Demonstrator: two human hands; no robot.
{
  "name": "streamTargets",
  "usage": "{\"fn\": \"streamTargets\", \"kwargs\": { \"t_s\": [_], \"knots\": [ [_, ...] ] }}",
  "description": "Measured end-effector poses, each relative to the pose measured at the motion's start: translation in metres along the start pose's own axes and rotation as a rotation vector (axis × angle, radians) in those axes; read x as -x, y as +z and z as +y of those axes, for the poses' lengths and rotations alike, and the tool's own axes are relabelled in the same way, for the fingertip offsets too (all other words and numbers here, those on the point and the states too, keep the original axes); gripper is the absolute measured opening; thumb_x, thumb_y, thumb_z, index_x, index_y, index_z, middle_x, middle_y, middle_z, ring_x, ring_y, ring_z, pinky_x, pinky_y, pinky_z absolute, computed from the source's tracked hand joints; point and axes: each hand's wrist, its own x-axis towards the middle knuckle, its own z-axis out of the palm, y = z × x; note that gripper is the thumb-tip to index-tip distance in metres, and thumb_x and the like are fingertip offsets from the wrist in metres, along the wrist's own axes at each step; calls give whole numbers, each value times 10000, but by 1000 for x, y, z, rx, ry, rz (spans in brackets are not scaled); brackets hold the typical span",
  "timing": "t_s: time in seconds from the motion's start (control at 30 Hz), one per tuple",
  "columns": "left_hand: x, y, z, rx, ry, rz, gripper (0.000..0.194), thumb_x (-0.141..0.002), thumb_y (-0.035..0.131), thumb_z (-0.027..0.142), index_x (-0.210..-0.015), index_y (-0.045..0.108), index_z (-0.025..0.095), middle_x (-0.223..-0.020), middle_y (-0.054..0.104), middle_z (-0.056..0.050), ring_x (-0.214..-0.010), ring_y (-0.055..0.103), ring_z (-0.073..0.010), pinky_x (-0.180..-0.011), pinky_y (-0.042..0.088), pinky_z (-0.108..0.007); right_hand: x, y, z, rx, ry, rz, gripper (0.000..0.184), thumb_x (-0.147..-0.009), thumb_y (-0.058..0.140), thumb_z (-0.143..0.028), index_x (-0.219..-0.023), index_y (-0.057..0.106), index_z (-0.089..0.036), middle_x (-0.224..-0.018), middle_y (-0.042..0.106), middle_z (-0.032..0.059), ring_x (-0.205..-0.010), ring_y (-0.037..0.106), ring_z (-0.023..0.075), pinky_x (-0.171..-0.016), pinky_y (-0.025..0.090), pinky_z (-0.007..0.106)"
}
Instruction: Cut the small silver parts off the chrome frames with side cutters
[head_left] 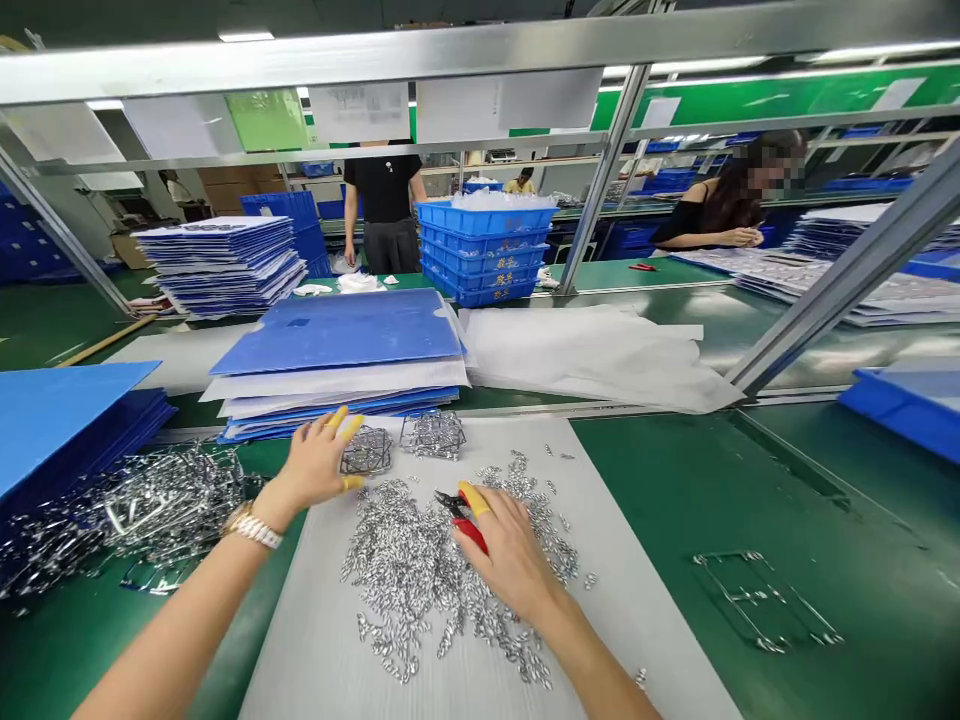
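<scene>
At a green-topped work surface (712,480), a white corrugated plastic sheet (637,620) carries a loose heap of small silver metal pieces (420,570). The right hand (510,555) is closed around red-handled side cutters (471,532), held low over the sheet with their dark jaws showing past the fingers, above the heap. The left hand (319,465) is spread, its fingers tipped in yellow finger cots (351,428), and sits just beside a small wire frame (366,451); from this angle, it is hard to tell whether they touch. A second wire piece (433,435) lies next to that frame. A tangled pile of wire frames (142,515) sits left of the sheet, near stacked blue plastic boards (337,335).
</scene>
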Motion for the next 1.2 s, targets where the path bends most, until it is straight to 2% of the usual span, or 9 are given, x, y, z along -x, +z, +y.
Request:
{"fn": "streamTargets", "kwargs": {
  "t_s": [0.1, 0.17, 0.3, 0.4, 0.53, 0.63, 0.8, 0.97, 1.2],
  "knots": [
    [-21, 36, 8, 110, -9, -94, 895, -371, 857, 483, -1219, 632, 309, -1408, 497, -191, -1323, 335, -489, -1068, 79, -638, 2, 0, 5, -17, 27, 12, 427, -910, 545, -294, -1300, 487, -129, -1223, 569, 136, -1130, 498, 272, -988, 391, 461],
    [-27, 46, 4, 124, -39, -113, 918, -403, 832, 548, -1257, 608, 295, -1406, 487, -223, -1289, 346, -539, -1004, 118, -708, 3, 0, 9, -23, 51, 21, 439, -899, 562, -293, -1300, 490, -129, -1225, 570, 136, -1141, 494, 273, -990, 392, 455],
    [-28, 47, -2, 81, -240, -30, 964, -538, 689, 709, -1371, 505, 262, -1476, 369, -262, -1258, 335, -600, -924, 176, -749, 3, 0, 13, -32, 76, 28, 437, -893, 563, -293, -1296, 498, -139, -1217, 578, 132, -1130, 503, 270, -973, 405, 441],
    [-28, 48, 6, -45, -360, -51, 1015, -558, 635, 743, -1396, 472, 193, -1350, 499, -310, -1196, 423, -583, -928, 193, -735, 1, 1, 11, -58, 58, 16, 434, -887, 568, -316, -1281, 513, -141, -1210, 581, 129, -1114, 508, 271, -968, 407, 448],
    [-29, 48, 19, -106, -402, -121, 937, -638, 625, 622, -1432, 417, 170, -1207, 604, -281, -1144, 493, -538, -924, 250, -712, 3, 1, 11, -103, 51, 15, 456, -877, 572, -312, -1299, 499, -155, -1212, 585, 121, -1117, 503, 282, -970, 403, 470],
    [-24, 38, 21, -65, -432, -79, 889, -685, 608, 504, -1471, 348, 179, -1222, 586, -258, -1159, 496, -510, -932, 296, -688, 6, 1, 12, -112, 55, 31, 455, -870, 573, -302, -1295, 500, -157, -1208, 591, 118, -1110, 511, 285, -965, 408, 469],
    [9, 9, 17, 898, -477, 229, 848, -647, 659, 450, -1436, 390, 297, -1418, 464, -141, -1292, 420, -422, -1039, 318, -624, 7, -1, 11, -114, 32, 59, 436, -849, 583, -273, -1268, 520, -168, -1175, 608, 107, -1069, 531, 275, -929, 428, 452],
    [46, 5, 20, 1922, -489, 86, 660, -730, 539, 676, -1252, 564, 272, -1363, 544, -149, -1275, 451, -429, -965, 368, -700, 8, -1, 6, -103, 1, 54, 443, -842, 584, -226, -1273, 512, -153, -1163, 616, 104, -1068, 530, 267, -938, 425, 448],
    [68, 33, 53, 2177, -533, -120, 500, -856, 474, 435, -1302, 542, 220, -1323, 590, -157, -1248, 508, -369, -1028, 319, -667, 2, -15, -10, 48, -137, 33, 424, -911, 575, -319, -1305, 496, -185, -1261, 573, 116, -1168, 494, 284, -1042, 328, 527]
  ]
}}
